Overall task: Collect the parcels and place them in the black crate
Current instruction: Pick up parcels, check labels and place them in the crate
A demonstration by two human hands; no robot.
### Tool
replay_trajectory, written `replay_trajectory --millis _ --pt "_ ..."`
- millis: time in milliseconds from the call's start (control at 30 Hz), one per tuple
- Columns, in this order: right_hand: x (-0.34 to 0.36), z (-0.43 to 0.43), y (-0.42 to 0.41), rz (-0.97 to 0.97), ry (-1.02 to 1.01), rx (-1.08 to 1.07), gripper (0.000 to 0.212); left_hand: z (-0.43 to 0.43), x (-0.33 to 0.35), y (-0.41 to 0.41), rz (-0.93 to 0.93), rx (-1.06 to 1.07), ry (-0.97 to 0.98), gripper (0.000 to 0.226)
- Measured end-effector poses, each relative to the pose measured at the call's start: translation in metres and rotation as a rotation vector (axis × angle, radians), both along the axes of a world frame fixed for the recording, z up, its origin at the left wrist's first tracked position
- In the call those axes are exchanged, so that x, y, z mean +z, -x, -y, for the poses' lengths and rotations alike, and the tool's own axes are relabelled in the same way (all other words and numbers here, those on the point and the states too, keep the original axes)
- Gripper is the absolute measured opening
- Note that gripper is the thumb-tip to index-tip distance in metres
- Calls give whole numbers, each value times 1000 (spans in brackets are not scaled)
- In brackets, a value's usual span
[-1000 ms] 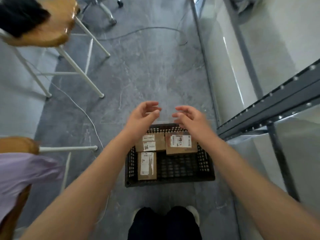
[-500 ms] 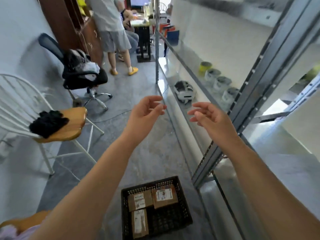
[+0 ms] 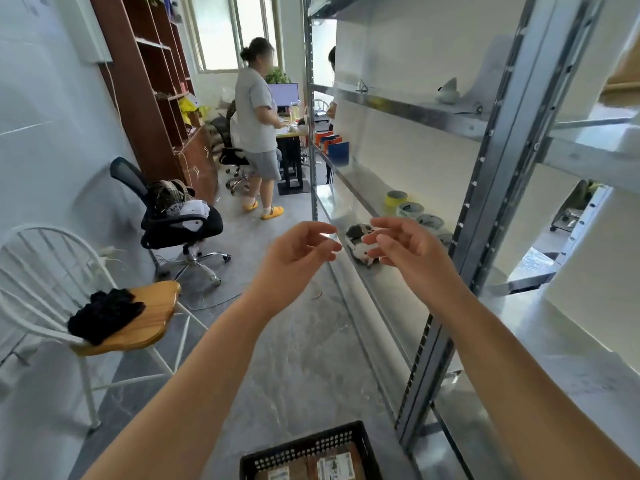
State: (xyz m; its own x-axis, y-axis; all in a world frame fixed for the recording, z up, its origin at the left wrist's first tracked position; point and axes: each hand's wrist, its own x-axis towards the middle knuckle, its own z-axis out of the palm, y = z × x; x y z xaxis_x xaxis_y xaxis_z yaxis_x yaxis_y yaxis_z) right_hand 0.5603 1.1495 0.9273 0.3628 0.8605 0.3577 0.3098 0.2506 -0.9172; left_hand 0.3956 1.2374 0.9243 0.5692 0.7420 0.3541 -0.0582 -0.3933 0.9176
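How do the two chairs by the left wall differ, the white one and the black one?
The white chair has a spindle back and wooden seat; the black office chair has a solid dark back and armrests. The white chair stands on fixed legs, the black office chair on a wheeled base. Both carry cloth items on their seats: a black bundle on the white one, a mixed pile on the other.
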Motion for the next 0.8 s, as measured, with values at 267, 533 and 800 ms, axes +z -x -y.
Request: replay_trajectory --millis 267,533,800 --pt "7 8 22 -9 -23 -216 20 -35 16 5 24 -204 -43 22" --pt "10 54 59 -6 -65 -568 23 -34 12 -13 66 -516 29 19" --pt "12 168 94 -4 -29 -965 23 55 9 -55 15 -880 -20 21"
